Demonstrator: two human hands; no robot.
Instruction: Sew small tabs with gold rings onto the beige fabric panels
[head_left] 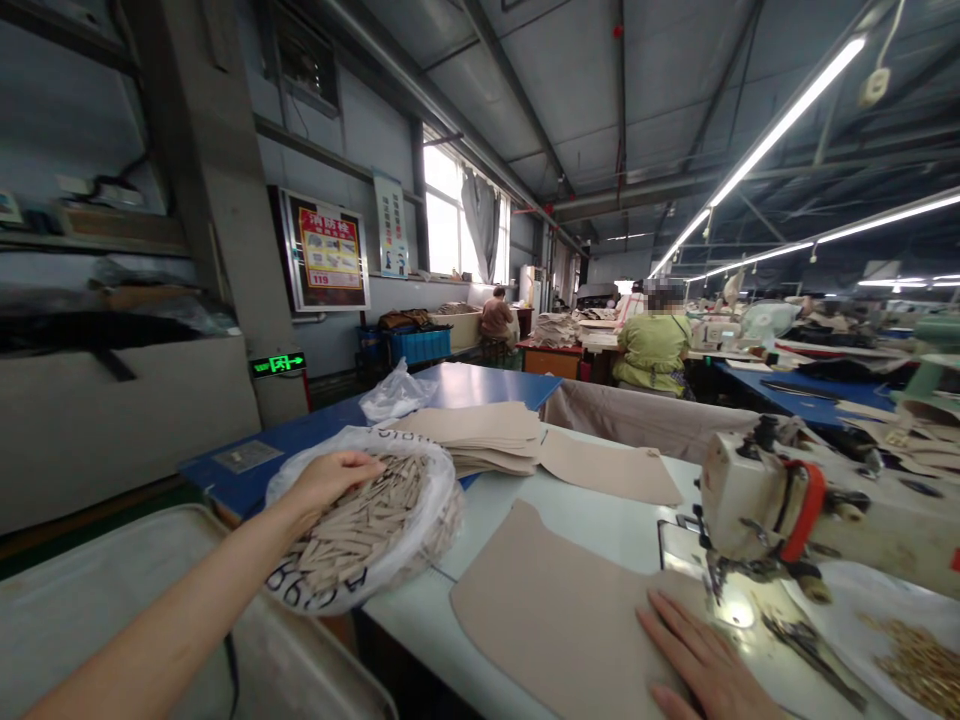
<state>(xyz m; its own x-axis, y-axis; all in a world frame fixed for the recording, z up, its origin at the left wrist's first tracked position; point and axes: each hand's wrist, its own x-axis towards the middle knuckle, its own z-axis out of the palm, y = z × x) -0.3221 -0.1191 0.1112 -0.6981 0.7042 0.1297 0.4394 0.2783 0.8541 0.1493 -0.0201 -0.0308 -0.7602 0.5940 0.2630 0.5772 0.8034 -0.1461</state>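
Note:
My left hand [334,482] is over a white plastic bag [442,478] full of small beige strips [367,530]. Its fingers are bent and pressed together at the strips; whether one is between the fingertips is hidden. Flat on a large beige fabric panel [551,605] rests my right hand [694,650], fingers spread, just in front of the sewing machine [750,490]. The panel's right edge reaches the machine's lit metal plate, close to the needle area. Another beige panel [611,467] lies farther back on the pale table.
A stack of beige panels [480,425] stands behind the bag, near a crumpled clear bag [397,390] on a blue table [495,385]. At right are tweezers [814,655] and a white dish [847,590] of small brass-coloured pieces. A person in green [654,350] sits farther back.

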